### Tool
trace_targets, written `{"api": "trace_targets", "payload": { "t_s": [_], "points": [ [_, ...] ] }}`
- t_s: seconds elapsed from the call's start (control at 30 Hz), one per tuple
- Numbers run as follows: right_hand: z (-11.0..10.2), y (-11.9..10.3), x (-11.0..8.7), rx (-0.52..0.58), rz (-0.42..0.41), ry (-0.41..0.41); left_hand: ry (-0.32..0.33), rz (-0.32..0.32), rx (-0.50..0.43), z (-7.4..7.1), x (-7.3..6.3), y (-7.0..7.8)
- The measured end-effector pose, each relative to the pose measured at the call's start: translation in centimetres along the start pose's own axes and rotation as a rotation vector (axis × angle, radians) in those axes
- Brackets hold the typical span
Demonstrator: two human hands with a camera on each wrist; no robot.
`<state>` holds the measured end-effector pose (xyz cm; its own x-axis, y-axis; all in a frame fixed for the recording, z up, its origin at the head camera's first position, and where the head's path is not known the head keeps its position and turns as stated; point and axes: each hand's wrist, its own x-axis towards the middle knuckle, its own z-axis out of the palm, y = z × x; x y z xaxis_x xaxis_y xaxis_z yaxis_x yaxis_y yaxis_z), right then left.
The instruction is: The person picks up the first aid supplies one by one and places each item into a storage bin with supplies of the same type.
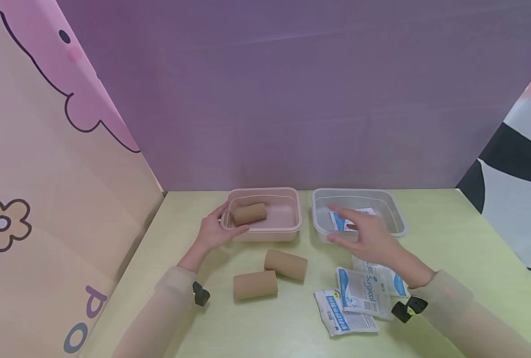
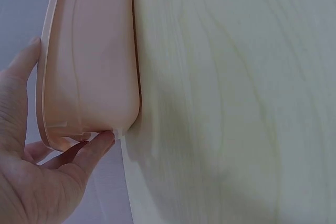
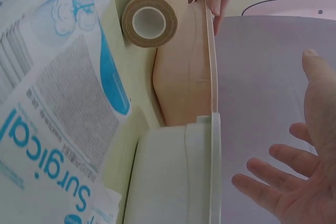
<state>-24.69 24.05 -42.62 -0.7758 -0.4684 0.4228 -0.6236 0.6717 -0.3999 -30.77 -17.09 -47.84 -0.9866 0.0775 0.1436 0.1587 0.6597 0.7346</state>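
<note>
My left hand (image 1: 215, 230) grips the left end of a pink plastic bin (image 1: 285, 235), thumb along the rim and fingers against the end wall. A tan bandage roll (image 1: 249, 214) lies inside that bin. Over the whitish plastic bin (image 1: 393, 219) hovers my right hand (image 1: 370, 237), its fingers spread and holding nothing. Beneath the hand, a blue-and-white packet (image 1: 340, 222) lies in the whitish bin, partly hidden. In the right wrist view, the open right hand (image 3: 310, 174) is above the rim of the whitish bin (image 3: 168, 177).
Two more bandage rolls, one nearer (image 1: 255, 286) and one farther (image 1: 286, 265), lie before the pink bin. Blue-and-white packets overlap at the right: a front one (image 1: 343, 315), a middle one (image 1: 365, 291) marked Surgical, and a rear one (image 1: 388, 278). A purple backdrop (image 1: 292, 99) stands behind the table.
</note>
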Motion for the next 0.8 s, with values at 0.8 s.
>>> {"api": "trace_targets", "payload": {
  "t_s": [0.8],
  "points": [
    [2.5,-2.3,0.3,0.075,0.001,-0.052,0.024,-0.005,-0.025,0.4,0.1,-0.2]
  ]
}}
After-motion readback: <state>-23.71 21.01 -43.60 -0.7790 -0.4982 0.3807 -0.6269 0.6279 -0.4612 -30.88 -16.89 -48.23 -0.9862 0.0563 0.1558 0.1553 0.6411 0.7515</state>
